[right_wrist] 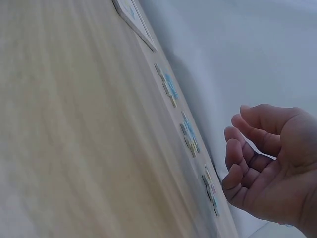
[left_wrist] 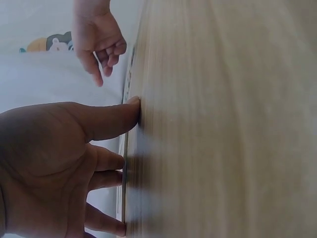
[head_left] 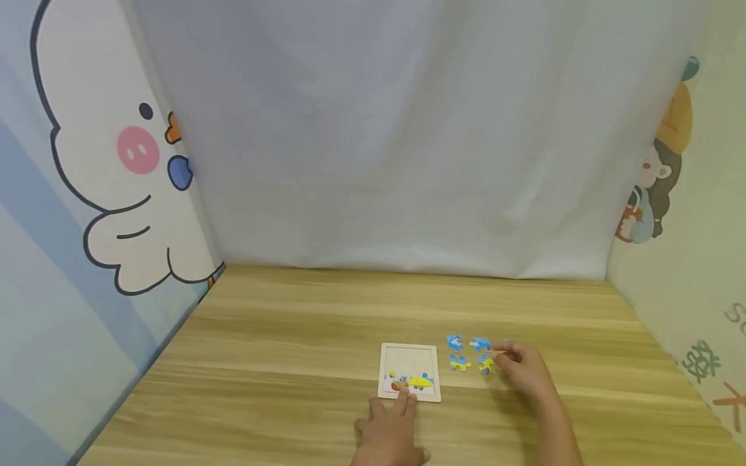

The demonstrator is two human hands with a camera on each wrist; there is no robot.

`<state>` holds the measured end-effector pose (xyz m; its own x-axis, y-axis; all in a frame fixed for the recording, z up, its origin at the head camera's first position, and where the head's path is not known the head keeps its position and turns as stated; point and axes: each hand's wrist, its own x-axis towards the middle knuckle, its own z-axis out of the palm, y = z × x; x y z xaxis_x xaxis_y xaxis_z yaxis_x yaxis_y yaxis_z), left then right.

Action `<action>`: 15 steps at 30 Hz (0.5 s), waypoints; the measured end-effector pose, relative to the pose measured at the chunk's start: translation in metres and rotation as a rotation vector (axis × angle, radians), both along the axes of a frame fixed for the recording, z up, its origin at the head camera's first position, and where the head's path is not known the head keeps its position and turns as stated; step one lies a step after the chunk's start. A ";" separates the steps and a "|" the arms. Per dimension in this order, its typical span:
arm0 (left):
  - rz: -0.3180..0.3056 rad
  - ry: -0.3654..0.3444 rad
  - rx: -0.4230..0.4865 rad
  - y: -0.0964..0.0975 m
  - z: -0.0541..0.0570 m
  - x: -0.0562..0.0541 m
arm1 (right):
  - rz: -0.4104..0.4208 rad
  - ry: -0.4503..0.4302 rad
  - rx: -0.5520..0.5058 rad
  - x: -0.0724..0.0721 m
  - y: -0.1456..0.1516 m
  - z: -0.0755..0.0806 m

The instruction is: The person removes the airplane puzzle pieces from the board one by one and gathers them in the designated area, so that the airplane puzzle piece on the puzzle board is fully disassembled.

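A square wooden puzzle tray (head_left: pixel 410 360) lies flat on the table, its lower part filled with picture pieces (head_left: pixel 421 382) in yellow, red and white. Fingertips of my left hand (head_left: pixel 387 430) rest on its near edge, fingers spread; in the left wrist view the thumb (left_wrist: pixel 111 120) touches the table. My right hand (head_left: pixel 527 375) hovers over loose jigsaw pieces at the tray's right, fingers loosely bent. In the right wrist view, no piece shows between that hand's (right_wrist: pixel 272 168) thumb and index finger. Nearest to it are a blue-yellow piece (head_left: pixel 486 366) and a blue piece (head_left: pixel 480 344).
Further left lie another blue piece (head_left: pixel 454 343) and a blue-yellow piece (head_left: pixel 460 364). One more blue piece (head_left: pixel 506 341) is partly hidden behind the right hand. A pale curtain (head_left: pixel 408 162) hangs at the wooden table's (head_left: pixel 262 336) far edge, with cartoon-printed walls on both sides.
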<state>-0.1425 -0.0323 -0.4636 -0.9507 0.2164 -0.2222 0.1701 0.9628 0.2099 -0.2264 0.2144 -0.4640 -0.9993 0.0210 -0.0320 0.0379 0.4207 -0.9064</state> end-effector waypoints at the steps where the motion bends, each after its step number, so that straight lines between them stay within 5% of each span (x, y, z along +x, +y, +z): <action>1: -0.004 0.002 -0.002 0.001 -0.001 0.001 | 0.008 0.003 -0.004 0.000 -0.002 0.000; 15: -0.003 0.007 0.031 0.000 0.004 0.003 | 0.178 0.050 -0.024 -0.006 -0.052 -0.002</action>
<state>-0.1391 -0.0319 -0.4594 -0.9515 0.2262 -0.2084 0.1750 0.9554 0.2380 -0.2329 0.1627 -0.4658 -0.9875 -0.1566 0.0190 -0.0802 0.3951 -0.9151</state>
